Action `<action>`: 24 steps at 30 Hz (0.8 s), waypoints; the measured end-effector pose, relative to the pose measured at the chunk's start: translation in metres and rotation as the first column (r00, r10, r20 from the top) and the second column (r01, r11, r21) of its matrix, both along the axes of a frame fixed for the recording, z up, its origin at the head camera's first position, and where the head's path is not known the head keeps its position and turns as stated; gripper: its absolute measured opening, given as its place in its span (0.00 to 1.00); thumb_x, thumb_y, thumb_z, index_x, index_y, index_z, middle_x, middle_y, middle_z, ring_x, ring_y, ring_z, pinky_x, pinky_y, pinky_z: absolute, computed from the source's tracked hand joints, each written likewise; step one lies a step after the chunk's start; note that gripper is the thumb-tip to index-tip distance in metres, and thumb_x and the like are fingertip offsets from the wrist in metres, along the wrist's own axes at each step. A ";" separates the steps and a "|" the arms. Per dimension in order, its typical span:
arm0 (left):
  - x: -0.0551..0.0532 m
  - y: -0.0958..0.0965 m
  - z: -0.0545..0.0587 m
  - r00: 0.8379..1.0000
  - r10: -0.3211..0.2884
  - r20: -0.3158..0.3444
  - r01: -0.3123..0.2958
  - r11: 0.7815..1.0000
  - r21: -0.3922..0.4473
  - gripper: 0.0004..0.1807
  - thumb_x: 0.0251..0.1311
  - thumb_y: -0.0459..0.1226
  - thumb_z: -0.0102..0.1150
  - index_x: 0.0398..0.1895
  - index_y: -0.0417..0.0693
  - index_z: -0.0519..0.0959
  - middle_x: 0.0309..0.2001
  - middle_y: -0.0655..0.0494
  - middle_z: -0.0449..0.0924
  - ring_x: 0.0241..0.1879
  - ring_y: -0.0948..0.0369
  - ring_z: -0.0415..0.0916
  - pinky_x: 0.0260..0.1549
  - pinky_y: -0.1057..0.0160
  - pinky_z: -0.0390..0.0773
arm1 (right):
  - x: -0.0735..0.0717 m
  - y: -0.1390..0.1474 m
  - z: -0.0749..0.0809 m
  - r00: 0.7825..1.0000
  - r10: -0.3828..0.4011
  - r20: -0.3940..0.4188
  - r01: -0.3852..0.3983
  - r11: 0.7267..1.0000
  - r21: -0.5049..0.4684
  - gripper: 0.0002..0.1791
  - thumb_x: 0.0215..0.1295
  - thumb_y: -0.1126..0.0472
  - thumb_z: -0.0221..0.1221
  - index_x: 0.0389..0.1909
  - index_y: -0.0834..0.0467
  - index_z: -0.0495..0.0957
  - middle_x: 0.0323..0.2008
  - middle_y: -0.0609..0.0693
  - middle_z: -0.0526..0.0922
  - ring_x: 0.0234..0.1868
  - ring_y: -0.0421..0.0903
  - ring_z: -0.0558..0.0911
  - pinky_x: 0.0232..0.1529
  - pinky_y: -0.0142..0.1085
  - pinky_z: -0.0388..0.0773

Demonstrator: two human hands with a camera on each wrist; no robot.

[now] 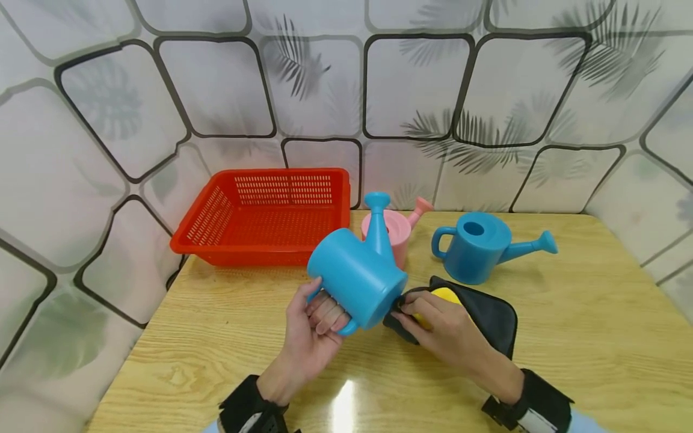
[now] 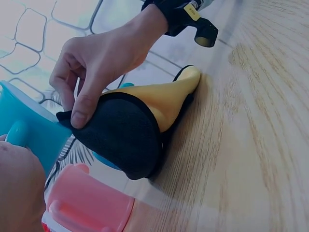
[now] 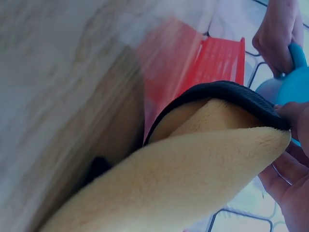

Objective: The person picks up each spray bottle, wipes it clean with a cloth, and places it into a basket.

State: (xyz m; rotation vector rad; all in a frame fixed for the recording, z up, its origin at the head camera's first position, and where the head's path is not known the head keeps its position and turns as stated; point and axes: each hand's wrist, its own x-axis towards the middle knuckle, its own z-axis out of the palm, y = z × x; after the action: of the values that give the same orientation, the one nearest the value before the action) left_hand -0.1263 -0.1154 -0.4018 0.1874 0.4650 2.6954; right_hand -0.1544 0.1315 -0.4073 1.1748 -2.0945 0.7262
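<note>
A light-blue watering can (image 1: 352, 276) is held up off the table by its handle, which my left hand (image 1: 314, 322) grips with curled fingers. It is tilted, its base toward the right and its spout pointing up. My right hand (image 1: 452, 328) pinches the edge of a two-sided cloth (image 1: 495, 316), black on one face and yellow on the other, close by the can's base. In the left wrist view the cloth (image 2: 120, 135) hangs folded from thumb and fingers, partly on the table. Its fluffy yellow face (image 3: 169, 179) fills much of the right wrist view.
A red plastic basket (image 1: 260, 258) stands at the back left. Behind the held can is a pink watering can (image 1: 399, 234), partly hidden. A darker blue watering can (image 1: 473, 255) stands at the back right. Patterned cloth (image 1: 417, 90) surrounds the wooden table (image 1: 585, 337).
</note>
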 end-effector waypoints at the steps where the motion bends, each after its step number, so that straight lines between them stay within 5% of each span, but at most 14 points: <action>1: 0.000 0.000 0.000 1.000 0.001 0.003 -0.001 1.000 -0.004 0.26 0.78 0.47 0.38 0.17 0.54 0.50 0.16 0.63 0.48 0.18 0.66 0.47 0.27 0.70 0.49 | 0.001 -0.002 -0.001 1.000 0.005 -0.004 -0.005 1.000 0.006 0.17 0.74 0.48 0.55 0.34 0.57 0.81 0.33 0.46 0.85 0.34 0.39 0.87 0.39 0.29 0.85; 16: -0.001 0.000 0.001 0.998 0.038 0.041 -0.034 0.994 -0.106 0.27 0.80 0.48 0.35 0.16 0.55 0.50 0.16 0.63 0.46 0.17 0.66 0.47 0.28 0.70 0.51 | 0.017 -0.019 0.001 0.995 0.091 -0.036 -0.090 0.995 0.031 0.20 0.78 0.48 0.50 0.33 0.54 0.83 0.33 0.44 0.85 0.32 0.36 0.84 0.38 0.26 0.82; 20: -0.002 0.001 0.001 0.998 0.047 0.045 -0.040 0.990 -0.138 0.28 0.80 0.49 0.37 0.16 0.56 0.50 0.16 0.63 0.47 0.16 0.66 0.47 0.27 0.71 0.54 | 0.018 -0.014 0.011 0.994 0.098 0.038 -0.099 0.995 0.019 0.15 0.76 0.49 0.54 0.35 0.54 0.80 0.33 0.43 0.83 0.33 0.36 0.82 0.40 0.24 0.80; 24: -0.001 0.000 0.001 0.995 0.077 0.059 -0.062 0.974 -0.218 0.28 0.80 0.49 0.38 0.15 0.56 0.51 0.15 0.63 0.47 0.15 0.67 0.49 0.26 0.71 0.57 | 0.012 0.007 0.026 0.977 0.105 0.186 -0.099 0.994 -0.041 0.07 0.68 0.61 0.66 0.38 0.54 0.76 0.33 0.42 0.81 0.33 0.36 0.79 0.38 0.24 0.77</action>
State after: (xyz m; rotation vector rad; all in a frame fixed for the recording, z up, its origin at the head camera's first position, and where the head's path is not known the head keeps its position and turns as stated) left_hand -0.1274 -0.1155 -0.4012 0.0191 0.7509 2.6839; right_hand -0.1427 0.1384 -0.3814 1.2461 -2.1796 0.9474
